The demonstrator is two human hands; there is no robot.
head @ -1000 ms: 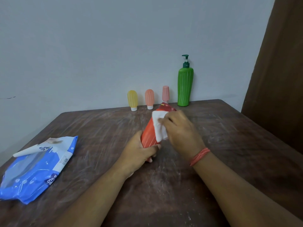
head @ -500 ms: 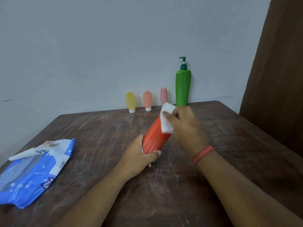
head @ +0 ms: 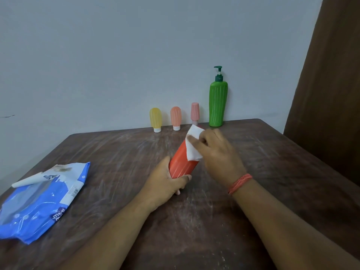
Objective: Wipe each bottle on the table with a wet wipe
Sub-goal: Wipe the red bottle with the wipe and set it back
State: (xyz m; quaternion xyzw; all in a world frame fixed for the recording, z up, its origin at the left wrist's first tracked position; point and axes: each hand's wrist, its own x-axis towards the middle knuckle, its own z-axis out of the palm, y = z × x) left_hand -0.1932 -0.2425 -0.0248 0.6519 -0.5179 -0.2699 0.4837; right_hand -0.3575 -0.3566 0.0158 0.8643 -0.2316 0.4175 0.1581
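- At table centre: R hand [head: 216,152] fingers pinch white wet wipe [head: 192,146] against upper orange-red bottle [head: 181,162].
- L hand [head: 165,184] grips bottle base; bottle tilted, ribbed w/ pale vertical lines.
- Table [head: 272,172]: dark wood, scuffed.

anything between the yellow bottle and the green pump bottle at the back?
Head view: two small bottles stand between the yellow bottle and green pump bottle: an orange one, then a pink one.

bottle [head: 182,162] tilted mid-table [head: 272,172] between my hands, wipe [head: 192,147] on its upper part, four bottles [head: 218,103] behind by wall, wipes pack [head: 39,201] left, probably open
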